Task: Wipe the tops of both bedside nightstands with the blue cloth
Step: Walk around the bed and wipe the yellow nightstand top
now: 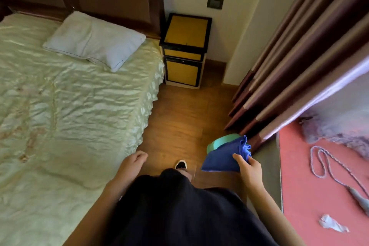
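Note:
A yellow nightstand (186,33) with a black frame stands against the far wall, right of the bed's headboard; its top is bare. My right hand (248,168) pinches a folded blue cloth (222,156) at its right corner, low in the view and well short of the nightstand. My left hand (135,161) hangs loosely curled beside the bed edge, holding nothing. Only one nightstand is in view.
A bed (69,106) with a pale green cover and a white pillow (93,41) fills the left. Brown curtains (299,62) hang on the right. A teal round object (220,142) sits on the wooden floor (179,116) under the cloth. A red surface (311,185) holds a cord.

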